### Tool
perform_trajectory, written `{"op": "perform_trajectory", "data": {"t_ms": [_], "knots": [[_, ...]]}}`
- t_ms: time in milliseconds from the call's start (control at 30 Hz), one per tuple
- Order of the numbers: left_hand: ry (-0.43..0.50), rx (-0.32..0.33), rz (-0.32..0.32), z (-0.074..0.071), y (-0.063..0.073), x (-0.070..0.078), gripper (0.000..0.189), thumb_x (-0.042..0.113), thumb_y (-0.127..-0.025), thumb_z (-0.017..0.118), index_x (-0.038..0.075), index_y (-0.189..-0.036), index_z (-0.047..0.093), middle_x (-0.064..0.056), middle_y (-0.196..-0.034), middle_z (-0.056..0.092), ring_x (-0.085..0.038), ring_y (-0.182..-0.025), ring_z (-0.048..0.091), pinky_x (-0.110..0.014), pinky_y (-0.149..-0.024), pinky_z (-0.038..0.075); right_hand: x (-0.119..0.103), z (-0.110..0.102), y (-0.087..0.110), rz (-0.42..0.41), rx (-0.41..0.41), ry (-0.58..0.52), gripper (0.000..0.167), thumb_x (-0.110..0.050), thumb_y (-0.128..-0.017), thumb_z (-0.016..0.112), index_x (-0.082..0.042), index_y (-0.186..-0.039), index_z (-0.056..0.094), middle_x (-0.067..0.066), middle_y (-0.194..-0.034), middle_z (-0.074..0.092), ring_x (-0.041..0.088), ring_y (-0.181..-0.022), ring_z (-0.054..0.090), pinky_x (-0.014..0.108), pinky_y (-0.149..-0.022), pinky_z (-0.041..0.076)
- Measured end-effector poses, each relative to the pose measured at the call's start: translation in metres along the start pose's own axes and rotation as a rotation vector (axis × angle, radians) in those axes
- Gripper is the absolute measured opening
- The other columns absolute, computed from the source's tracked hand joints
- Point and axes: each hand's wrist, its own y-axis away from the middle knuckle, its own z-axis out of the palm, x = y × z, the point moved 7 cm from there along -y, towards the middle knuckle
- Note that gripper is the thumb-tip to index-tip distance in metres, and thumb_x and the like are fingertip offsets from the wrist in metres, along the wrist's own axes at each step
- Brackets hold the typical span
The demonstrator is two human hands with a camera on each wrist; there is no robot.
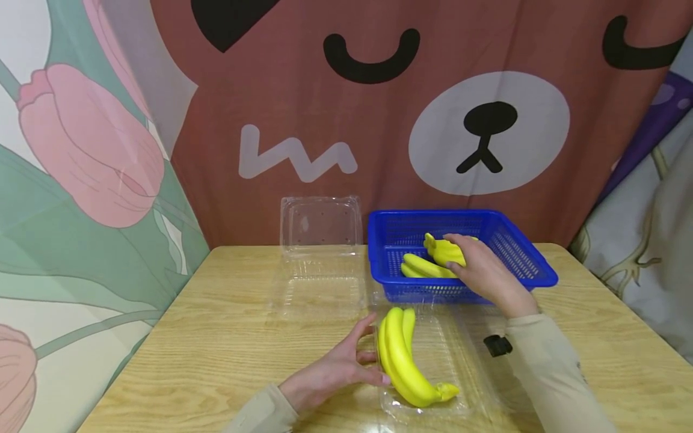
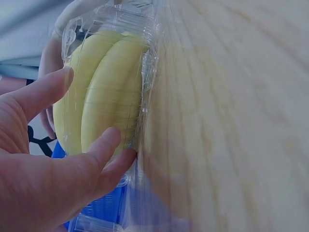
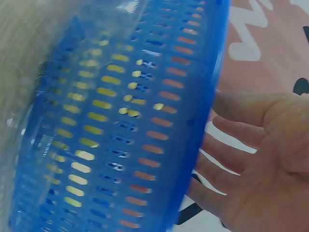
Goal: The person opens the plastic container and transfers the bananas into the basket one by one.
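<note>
A yellow banana bunch (image 1: 400,361) lies in the near clear plastic clamshell (image 1: 441,349), its stem toward the lower right. My left hand (image 1: 341,364) is at the clamshell's left side, fingers spread. In the left wrist view, fingertips (image 2: 112,137) touch the clear wall in front of the bananas (image 2: 108,92). My right hand (image 1: 487,273) reaches into the blue basket (image 1: 460,290), over another banana bunch (image 1: 444,251). More bananas (image 1: 425,266) lie in front of that bunch. The right wrist view shows the right hand's fingers (image 3: 236,133) extended and apart, their tips hidden behind the basket wall.
A second clear clamshell (image 1: 320,294) stands at the back left of the wooden table (image 1: 227,349), its lid (image 1: 321,222) upright. A small black object (image 1: 497,345) shows near the right sleeve. A printed curtain (image 1: 303,108) hangs behind the table.
</note>
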Motion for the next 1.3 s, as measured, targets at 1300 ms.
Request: {"op": "perform_trajectory", "data": {"t_ms": [1300], "knots": [[0.027, -0.017, 0.017, 0.001, -0.001, -0.001, 0.108, -0.003, -0.076, 0.076, 0.025, -0.159, 0.011, -0.013, -0.159, 0.013, -0.027, -0.121, 0.054, -0.047, -0.106, 0.040, -0.112, 0.063, 0.113, -0.335, -0.194, 0.073, 0.046, -0.029, -0.096, 0.064, -0.005, -0.135, 0.056, 0.009, -0.112, 0.067, 0.023, -0.100, 0.063, 0.043, -0.083, 0.055]]}}
